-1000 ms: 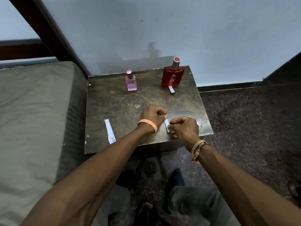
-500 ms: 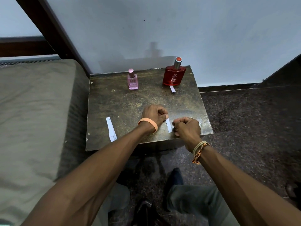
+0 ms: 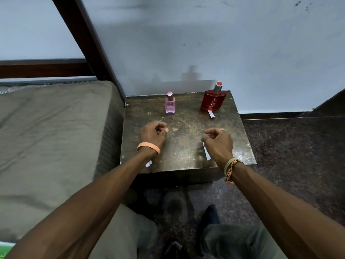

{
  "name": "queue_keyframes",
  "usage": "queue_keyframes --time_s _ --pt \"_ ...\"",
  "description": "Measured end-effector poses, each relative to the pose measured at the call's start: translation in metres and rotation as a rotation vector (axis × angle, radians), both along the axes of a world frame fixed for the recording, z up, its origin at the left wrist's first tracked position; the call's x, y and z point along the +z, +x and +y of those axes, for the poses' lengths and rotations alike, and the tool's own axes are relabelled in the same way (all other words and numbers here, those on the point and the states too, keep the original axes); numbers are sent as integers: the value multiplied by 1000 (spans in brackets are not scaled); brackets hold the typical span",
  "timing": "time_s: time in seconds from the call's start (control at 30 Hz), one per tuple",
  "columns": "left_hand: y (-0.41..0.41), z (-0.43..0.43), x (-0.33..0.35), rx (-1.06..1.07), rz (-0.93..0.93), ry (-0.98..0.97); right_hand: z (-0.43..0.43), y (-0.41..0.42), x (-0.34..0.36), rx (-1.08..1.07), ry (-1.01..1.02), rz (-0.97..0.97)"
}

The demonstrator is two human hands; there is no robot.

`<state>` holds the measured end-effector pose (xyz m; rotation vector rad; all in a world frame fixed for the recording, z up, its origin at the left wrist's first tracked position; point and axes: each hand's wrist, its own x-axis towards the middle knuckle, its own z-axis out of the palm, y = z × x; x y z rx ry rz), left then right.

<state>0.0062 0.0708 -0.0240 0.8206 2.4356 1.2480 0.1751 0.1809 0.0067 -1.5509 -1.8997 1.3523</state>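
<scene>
My left hand [image 3: 154,134] hovers over the left half of a small dark table [image 3: 184,146], fingers loosely curled around nothing. Over the right half, my right hand [image 3: 218,143] also holds nothing, its fingers relaxed and slightly bent. A white paper strip [image 3: 206,153] lies flat on the table by my right thumb, partly hidden by the hand. The end of a second strip [image 3: 148,163] shows under my left wrist. At the back stand a pink perfume bottle [image 3: 170,103] and a red perfume bottle [image 3: 213,99], with a third strip [image 3: 211,114] in front of the red one.
A grey-green mattress [image 3: 56,139] borders the table's left side, with a dark wooden bed post [image 3: 89,43] behind it. The wall runs right behind the bottles. Dark speckled floor [image 3: 295,156] lies to the right, and my knees and shoes are below the table's front edge.
Both hands let go of the paper strip they were pinching near the front edge and moved apart, left hand to the left, right hand to the right. The strip now lies on the table.
</scene>
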Motion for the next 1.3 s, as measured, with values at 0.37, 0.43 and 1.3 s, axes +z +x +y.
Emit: queue_keyframes --time_s 0.37,0.43,1.3 --pt "-66 30 14 60 -20 -46 12 -119 4 267 119 -55" --pt "-70 41 17 16 -69 -63 21 -132 1 287 133 -86" --pt "66 88 57 -245 -428 165 39 3 30 131 198 43"
